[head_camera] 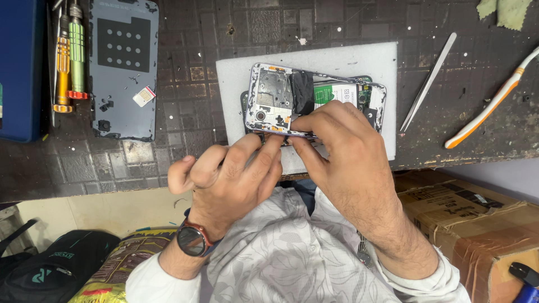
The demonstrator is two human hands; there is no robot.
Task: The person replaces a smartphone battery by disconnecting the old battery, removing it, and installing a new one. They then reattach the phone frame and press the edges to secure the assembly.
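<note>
Fingers [314, 124] of the right hand [342, 151] are pinched shut on the near edge of the opened phone [281, 95], probably so the plastic mid-frame can be levered up without the whole thing sliding. Fingertips of the left hand [230, 179] are pressed against that same edge, curled rather than clamped, so it looks more like bracing than holding.

Going by size: the dark, scuffed desk [179, 146] is used for everything. A cardboard box [471, 219] is parked lower right, taped shut, so its contents can't be made out. A blue case [19, 67] at far left is cut off by the frame, contents not visible either. The white foam pad [359, 62] is kept under the phone, presumably as cushioning. The removed back cover [120, 67] is laid aside at left, with two screwdrivers [68, 56] beside it. Tweezers [429, 81] and a toothbrush [494, 106] are kept within reach at right.
</note>
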